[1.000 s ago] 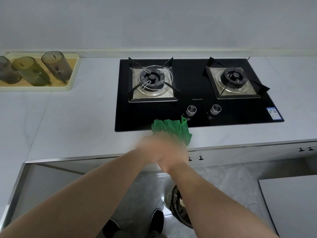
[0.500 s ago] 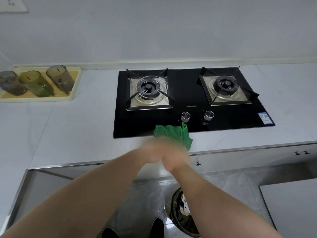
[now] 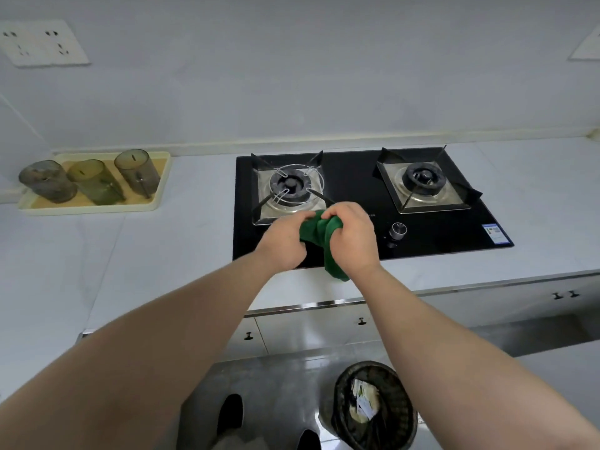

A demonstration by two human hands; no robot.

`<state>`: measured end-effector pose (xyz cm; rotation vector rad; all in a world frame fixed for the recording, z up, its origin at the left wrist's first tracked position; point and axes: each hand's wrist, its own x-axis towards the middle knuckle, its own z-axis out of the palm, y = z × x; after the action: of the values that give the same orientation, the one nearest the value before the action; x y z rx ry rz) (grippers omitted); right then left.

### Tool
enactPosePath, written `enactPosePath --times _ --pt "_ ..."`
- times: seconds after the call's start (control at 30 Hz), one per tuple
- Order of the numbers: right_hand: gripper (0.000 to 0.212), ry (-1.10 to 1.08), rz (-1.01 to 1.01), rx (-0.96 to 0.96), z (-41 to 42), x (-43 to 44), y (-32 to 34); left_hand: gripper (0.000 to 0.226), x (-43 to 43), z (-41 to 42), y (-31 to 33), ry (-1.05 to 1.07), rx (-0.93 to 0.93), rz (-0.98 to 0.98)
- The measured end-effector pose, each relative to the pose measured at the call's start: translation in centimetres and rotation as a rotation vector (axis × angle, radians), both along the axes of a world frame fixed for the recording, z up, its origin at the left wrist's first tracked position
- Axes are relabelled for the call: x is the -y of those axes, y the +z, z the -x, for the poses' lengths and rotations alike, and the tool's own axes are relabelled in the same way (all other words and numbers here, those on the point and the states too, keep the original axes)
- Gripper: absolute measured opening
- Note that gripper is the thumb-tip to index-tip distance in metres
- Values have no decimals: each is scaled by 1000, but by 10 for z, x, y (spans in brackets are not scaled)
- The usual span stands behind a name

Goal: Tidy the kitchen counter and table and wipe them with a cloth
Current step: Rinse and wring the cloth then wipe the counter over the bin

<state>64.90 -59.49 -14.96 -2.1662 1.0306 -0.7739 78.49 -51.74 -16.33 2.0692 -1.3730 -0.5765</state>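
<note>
Green cloth: bunched between my two hands above the front edge of the black gas hob, one tail hanging down over the white counter. My left hand: closed on the cloth's left side. My right hand: closed on its right side, close beside the left. Hob: two burners, one knob visible right of my hands. Cream tray, far left on the counter: three tinted cups lying on it. Dark waste basket: on the floor below, near my feet.
</note>
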Motion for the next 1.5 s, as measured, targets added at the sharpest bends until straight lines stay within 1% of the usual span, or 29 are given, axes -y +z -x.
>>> enactPosePath --times 0.1,0.2,0.27,0.4,0.53,0.63,0.7,0.77,0.83,0.87,0.9,0.93,0.97,1.0,1.03,1.1,1.2,1.33,1.5 --pt "43 -34 -44 124 -16 -2 21 61 5 -27 6 -41 65 73" --pt "43 -123 -108 193 -38 -4 33 40 7 -57 9 -45 104 87" --pt "44 -169 -163 220 -55 -8 37 30 5 -78 11 -33 131 103" --pt "44 -203 -265 268 -100 -16 37 24 -7 -129 22 27 140 151" --pt "46 -176 -232 282 -145 -26 36 24 -17 -172 28 107 140 197" --pt "42 -127 -171 165 -168 -35 20 28 -28 -186 16 136 119 163" --pt "41 -47 -39 9 -174 -41 -2 28 -40 -187 -4 131 96 65" --pt "41 34 155 -261 -175 -41 -32 28 -52 -181 -29 57 16 -112" --pt "35 102 233 -551 -174 -42 -62 38 -59 -170 -56 -57 -62 -275" --pt "31 152 224 -644 -173 -45 -77 46 -61 -164 -70 -110 -36 -327" --pt "29 205 192 -697 -172 -49 -88 55 -62 -159 -83 -157 45 -352" --pt "33 256 150 -730 -169 -52 -99 63 -61 -155 -94 -204 161 -364" --pt "44 282 95 -785 -164 -55 -106 68 -60 -151 -103 -245 276 -370" --pt "54 290 51 -850 -158 -56 -109 72 -58 -150 -110 -282 375 -377" --pt "60 294 17 -900 -151 -55 -110 73 -55 -148 -116 -315 452 -390" --pt "62 307 19 -948 -143 -51 -105 71 -51 -144 -122 -363 573 -417" --pt "59 260 108 -968 -141 -48 -99 69 -44 -133 -123 -384 671 -425" --pt "54 128 180 -952 -126 -44 -102 76 -26 -113 -116 -407 676 -446" --pt "59 -16 81 -963 -94 -26 -104 85 12 -81 -111 -483 632 -441"
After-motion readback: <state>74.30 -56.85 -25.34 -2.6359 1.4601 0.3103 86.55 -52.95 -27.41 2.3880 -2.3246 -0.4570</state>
